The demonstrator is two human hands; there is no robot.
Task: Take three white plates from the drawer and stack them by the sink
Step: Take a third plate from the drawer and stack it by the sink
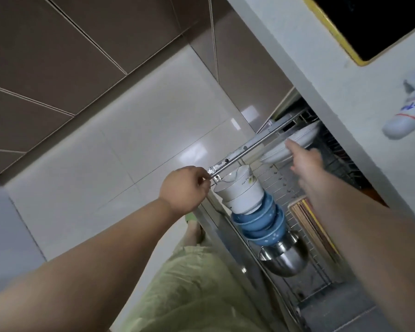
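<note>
The view is tilted. A pulled-out wire drawer (285, 188) under the counter holds white plates (300, 140) standing at its far end. My right hand (302, 161) reaches into the drawer with its fingers spread, fingertips at the rim of the nearest plate, holding nothing. My left hand (185, 188) is closed on the drawer's metal front rail (237, 156) at its near corner. The sink is out of view.
In the drawer lie stacked white bowls (240, 192), blue bowls (261, 224), a steel bowl (285, 257) and a bundle of chopsticks (309, 221). A white countertop (333, 68) with a black hob (381, 20) and a white bottle (240, 111) lies above. Pale floor tiles (130, 140) fill the left.
</note>
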